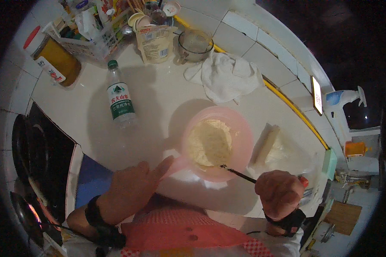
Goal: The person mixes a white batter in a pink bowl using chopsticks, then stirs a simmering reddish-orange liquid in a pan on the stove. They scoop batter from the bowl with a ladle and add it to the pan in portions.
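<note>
Before me on the counter is a pink plastic bowl (241, 141) with a handle at its lower left. A pale yellow floury mass (209, 143) lies in it, rough along its edges. My left hand (138, 181) is at the bowl's handle and holds it, the index finger lying along it. A thin dark stick (241, 175) is gripped in my right hand (278, 192) at the bowl's right. Its tip rests over the near side of the bowl, with pale bits stuck on it. A red end shows beyond my fist.
A water bottle (120, 99) stands left of the bowl. Behind are a large jar (56, 61), a plastic basket (93, 46), a pouch (156, 45), a glass pot (196, 46) and a white cloth (228, 75). A clear plastic bag (283, 149) lies right. A burner flame (35, 213) glows lower left.
</note>
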Demonstrator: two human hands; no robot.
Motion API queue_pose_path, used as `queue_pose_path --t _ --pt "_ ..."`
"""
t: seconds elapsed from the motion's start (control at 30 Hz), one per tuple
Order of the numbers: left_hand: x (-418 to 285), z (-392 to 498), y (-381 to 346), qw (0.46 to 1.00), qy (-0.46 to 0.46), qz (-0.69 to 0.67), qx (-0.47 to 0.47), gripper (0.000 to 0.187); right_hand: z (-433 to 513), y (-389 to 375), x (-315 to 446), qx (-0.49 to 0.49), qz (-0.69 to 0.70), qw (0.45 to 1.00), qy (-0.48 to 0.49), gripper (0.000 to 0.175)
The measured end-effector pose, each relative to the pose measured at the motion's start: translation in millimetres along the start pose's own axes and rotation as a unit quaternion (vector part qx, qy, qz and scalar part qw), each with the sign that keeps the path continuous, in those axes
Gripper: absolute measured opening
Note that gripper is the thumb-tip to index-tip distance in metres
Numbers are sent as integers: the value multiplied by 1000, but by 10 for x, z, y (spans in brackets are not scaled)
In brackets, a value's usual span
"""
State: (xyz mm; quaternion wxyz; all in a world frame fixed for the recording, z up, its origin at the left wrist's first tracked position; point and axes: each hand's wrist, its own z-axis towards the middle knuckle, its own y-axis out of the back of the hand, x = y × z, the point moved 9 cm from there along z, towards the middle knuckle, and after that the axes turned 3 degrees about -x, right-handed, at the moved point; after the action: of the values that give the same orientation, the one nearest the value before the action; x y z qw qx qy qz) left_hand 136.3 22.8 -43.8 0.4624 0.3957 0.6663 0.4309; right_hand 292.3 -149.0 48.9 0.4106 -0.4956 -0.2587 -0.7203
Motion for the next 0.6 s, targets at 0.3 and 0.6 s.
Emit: queue_pose_path --t 0.3,0.6 --pt "24 12 -50 999 15 23 24 49 -243 -373 197 131 102 980 111 32" --pt "7 -3 9 1000 -20 -17 -17 52 -221 597 -270 -154 -20 987 -46 38"
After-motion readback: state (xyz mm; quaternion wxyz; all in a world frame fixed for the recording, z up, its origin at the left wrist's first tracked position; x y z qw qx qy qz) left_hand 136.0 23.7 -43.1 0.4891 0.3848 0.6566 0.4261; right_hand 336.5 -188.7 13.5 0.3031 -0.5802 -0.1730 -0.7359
